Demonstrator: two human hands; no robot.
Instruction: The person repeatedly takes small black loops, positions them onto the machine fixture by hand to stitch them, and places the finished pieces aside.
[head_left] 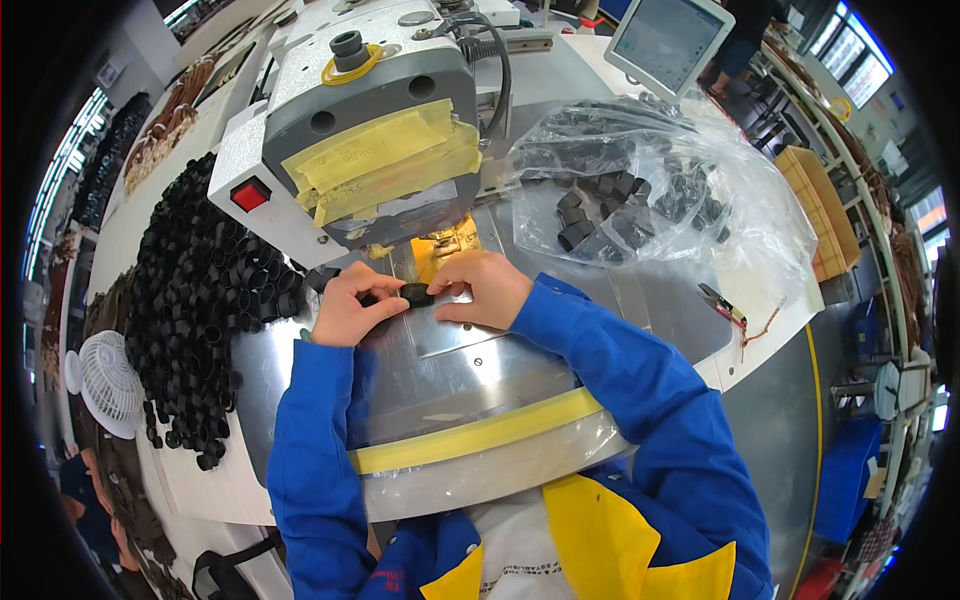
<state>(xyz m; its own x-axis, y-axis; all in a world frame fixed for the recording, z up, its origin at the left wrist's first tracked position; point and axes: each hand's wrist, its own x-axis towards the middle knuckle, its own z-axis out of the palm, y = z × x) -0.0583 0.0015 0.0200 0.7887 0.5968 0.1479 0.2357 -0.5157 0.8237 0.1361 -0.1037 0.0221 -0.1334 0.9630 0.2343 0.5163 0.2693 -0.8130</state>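
My left hand (350, 305) and my right hand (482, 290) meet over the metal work plate (440, 375), just before the lit, brass-coloured area under a machine head (370, 140). Between their fingertips is a small black band loop (414, 294), pinched from both sides. Fingers cover its ends, so its full shape is hidden. The machine head is grey and white, with yellow tape across its front and a red switch (250, 194) on its left side. Close to my left hand lies a large heap of similar black loops (200, 300).
A clear plastic bag (650, 180) with more black loops lies right of the machine. Snips (722, 303) rest near the table's right edge. A tilted screen (670, 45) stands behind, a white fan (105, 383) at left. Yellow tape (480, 430) runs along the plate's front edge.
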